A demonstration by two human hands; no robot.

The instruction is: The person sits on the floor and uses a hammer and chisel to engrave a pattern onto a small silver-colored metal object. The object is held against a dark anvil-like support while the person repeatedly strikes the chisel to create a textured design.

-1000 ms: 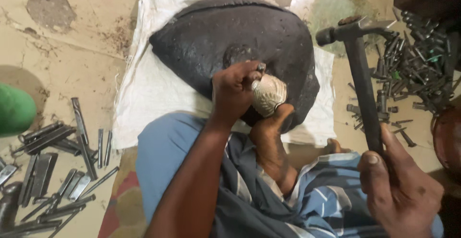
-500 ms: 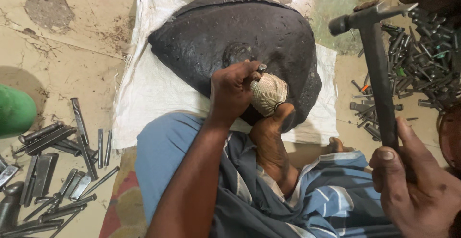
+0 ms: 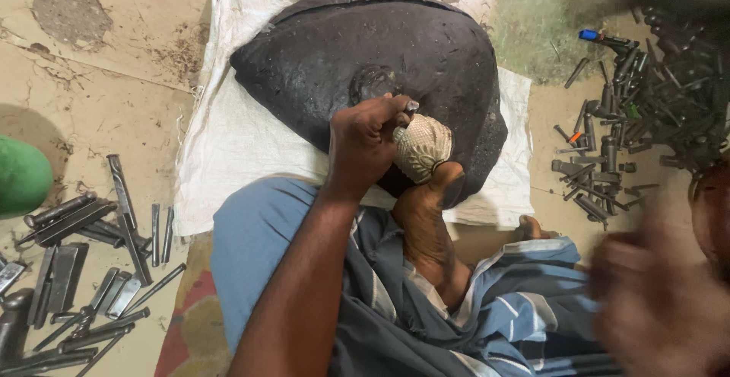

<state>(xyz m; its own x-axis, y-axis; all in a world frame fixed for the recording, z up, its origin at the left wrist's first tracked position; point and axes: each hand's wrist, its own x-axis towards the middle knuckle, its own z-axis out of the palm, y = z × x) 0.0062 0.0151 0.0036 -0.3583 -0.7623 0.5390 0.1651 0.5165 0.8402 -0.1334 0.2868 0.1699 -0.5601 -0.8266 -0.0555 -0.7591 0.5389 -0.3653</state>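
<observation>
**Punch held on a patterned piece, set on a dark dome**

The left hand (image 3: 363,143) is closed around a slim metal punch (image 3: 411,107); only its top end shows above the thumb and forefinger, so its tip is hidden. From that end the punch's long axis appears to run steeply down and slightly toward the person, into the pale, cross-hatched rounded piece (image 3: 423,147) just beside the fist on its right. That piece rests on the near slope of a large black dome-shaped block (image 3: 365,50), and a bare foot (image 3: 426,217) presses against it from below, toes touching its lower edge.

The right hand (image 3: 661,301) is a blur at the lower right corner of the view, well apart from the punch and lower than it. Whether it grips anything cannot be told; a dark smear near the upper right corner is too blurred to identify. The left hand is therefore by far the nearer to the piece.

The block sits on a white woven sack (image 3: 228,141) spread on the floor (image 3: 91,65). Loose steel punches and chisels (image 3: 84,263) lie toward the sack's left side, and another heap of tools (image 3: 639,111) lies off its right edge. A green rounded object (image 3: 19,175) shows at the left border.
</observation>
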